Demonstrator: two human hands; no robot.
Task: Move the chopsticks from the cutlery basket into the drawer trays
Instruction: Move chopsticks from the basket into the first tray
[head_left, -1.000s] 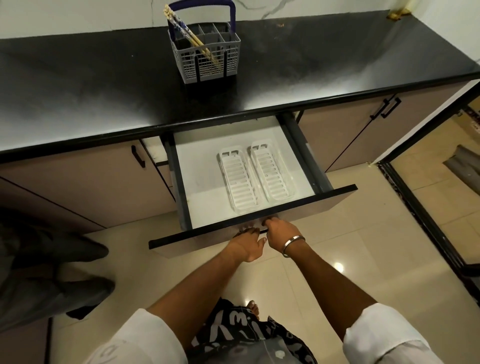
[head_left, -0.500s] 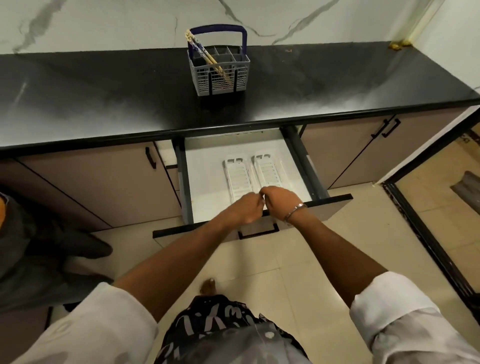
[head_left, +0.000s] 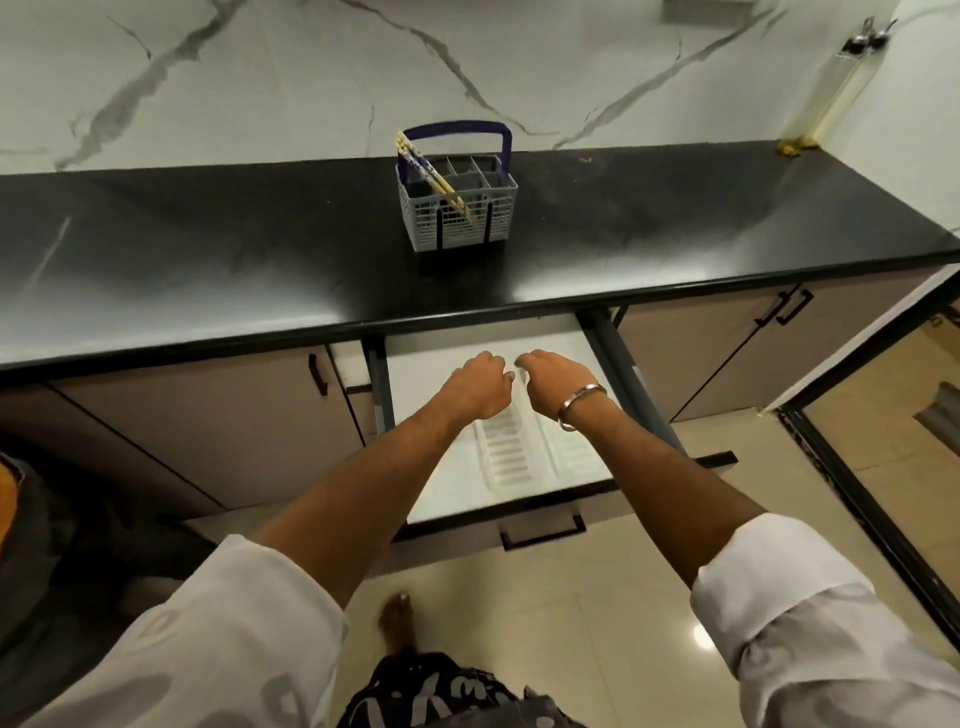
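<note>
Chopsticks (head_left: 435, 174): pale sticks with blue-patterned tops, bundled and leaning up-left in the rear-left compartment of the cutlery basket (head_left: 457, 218). That grey grid basket with its upright blue handle stands on the counter, well beyond your hands. Drawer (head_left: 524, 488) is pulled open beneath your forearms. Two white slotted trays (head_left: 506, 457) lie side by side inside, just behind your wrists, partly covered.

The far ends of the two white slotted plastic trays (head_left: 511, 457) in the open white drawer (head_left: 415, 374) lie hidden under the left hand (head_left: 475, 387) and right hand (head_left: 550, 382). Both hands' fingertips curl out of sight. The black glossy bench (head_left: 208, 260) runs off the frame's left edge. The pale patterned chopsticks' (head_left: 434, 174) lower ends blur behind the grey plastic cutlery basket's (head_left: 457, 208) mesh.
</note>
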